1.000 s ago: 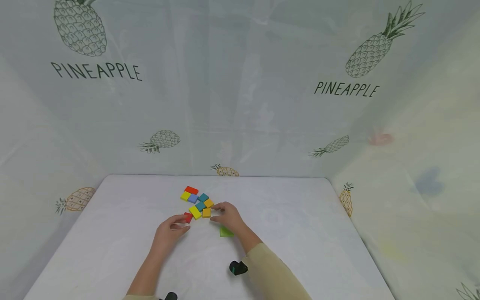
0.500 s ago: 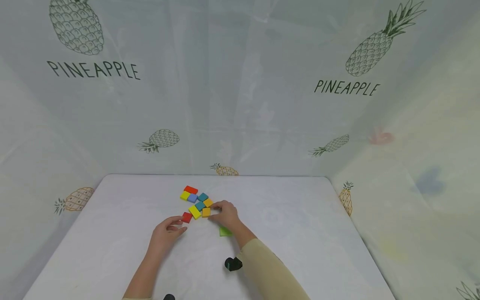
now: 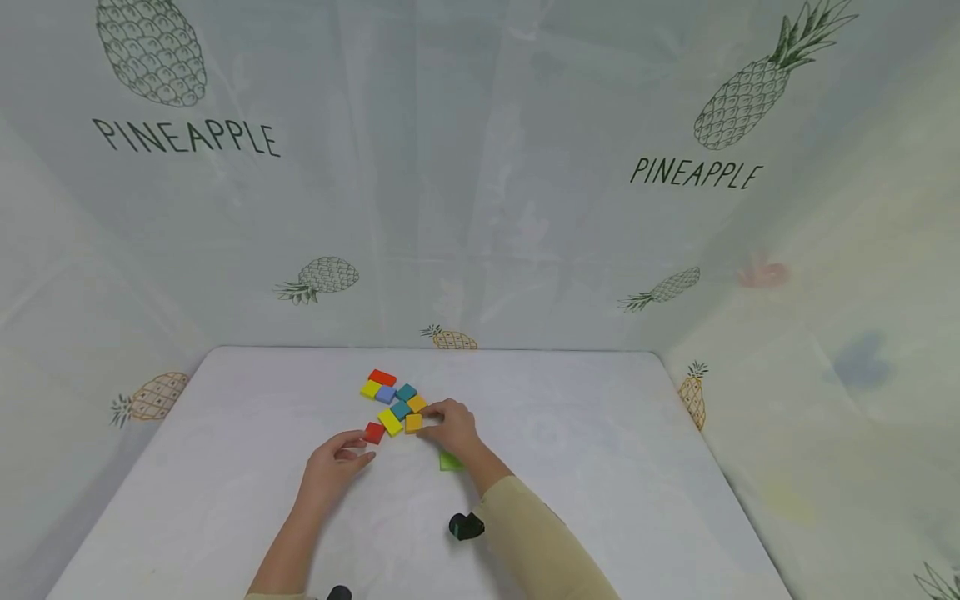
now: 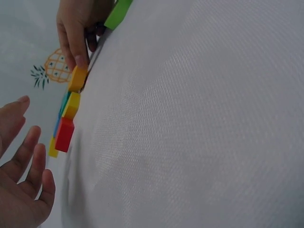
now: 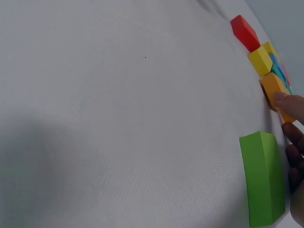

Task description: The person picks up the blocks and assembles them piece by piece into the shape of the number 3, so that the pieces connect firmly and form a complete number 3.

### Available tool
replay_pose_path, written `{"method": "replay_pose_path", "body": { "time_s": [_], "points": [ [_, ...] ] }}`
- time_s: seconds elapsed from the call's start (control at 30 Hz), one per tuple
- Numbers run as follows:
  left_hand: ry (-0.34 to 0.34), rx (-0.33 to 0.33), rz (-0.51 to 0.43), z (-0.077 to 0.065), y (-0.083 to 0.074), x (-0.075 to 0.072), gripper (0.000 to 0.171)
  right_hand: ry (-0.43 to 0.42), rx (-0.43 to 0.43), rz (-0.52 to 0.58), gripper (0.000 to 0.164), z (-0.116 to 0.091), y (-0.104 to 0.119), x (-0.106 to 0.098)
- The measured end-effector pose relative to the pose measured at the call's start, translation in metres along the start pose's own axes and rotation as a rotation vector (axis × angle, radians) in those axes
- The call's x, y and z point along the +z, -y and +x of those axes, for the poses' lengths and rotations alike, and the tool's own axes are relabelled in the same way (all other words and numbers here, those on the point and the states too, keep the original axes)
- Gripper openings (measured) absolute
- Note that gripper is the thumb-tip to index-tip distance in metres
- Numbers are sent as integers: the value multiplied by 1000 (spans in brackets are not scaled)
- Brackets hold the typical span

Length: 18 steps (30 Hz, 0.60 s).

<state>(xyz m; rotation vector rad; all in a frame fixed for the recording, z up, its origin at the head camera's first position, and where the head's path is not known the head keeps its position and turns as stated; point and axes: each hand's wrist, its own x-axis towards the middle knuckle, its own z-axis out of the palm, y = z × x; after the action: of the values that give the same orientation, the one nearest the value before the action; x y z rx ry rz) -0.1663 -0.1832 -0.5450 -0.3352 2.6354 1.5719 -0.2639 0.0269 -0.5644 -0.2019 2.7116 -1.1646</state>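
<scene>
My left hand [image 3: 327, 473] is left of the red block [image 3: 373, 432], fingers loosely bent and spread, fingertips right beside it in the head view. Nothing is between its fingers in the left wrist view. My right hand [image 3: 453, 432] reaches in from the right. Its thumb touches the near orange block [image 5: 274, 90], while its index finger is by the other orange block [image 3: 417, 403]. A yellow block [image 3: 390, 422] lies between the red block and the near orange one. Teal blocks [image 3: 401, 410] adjoin them behind.
Farther back in the cluster lie a blue block [image 3: 386, 394], another yellow block [image 3: 371, 389] and a long red block [image 3: 382, 377]. A green block [image 5: 263, 178] lies apart, partly under my right wrist. The white table [image 3: 600, 483] meets a pineapple-print curtain [image 3: 480, 208] behind.
My left hand has drawn slightly left, uncovering more of the red block. The right hand has shifted slightly left against the orange blocks. Over the last half second both hands stay nearly still.
</scene>
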Motion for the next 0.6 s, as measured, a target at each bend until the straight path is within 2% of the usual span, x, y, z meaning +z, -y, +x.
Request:
{"method": "replay_pose_path", "body": {
  "time_s": [0.27,0.6],
  "points": [
    [17,-2,-25,0,-8,9,45,9,-10,62,28,-7,-1,-13],
    [32,47,-28,3,-15,33,42,-24,-9,115,31,-30,-4,-38]
  ]
}}
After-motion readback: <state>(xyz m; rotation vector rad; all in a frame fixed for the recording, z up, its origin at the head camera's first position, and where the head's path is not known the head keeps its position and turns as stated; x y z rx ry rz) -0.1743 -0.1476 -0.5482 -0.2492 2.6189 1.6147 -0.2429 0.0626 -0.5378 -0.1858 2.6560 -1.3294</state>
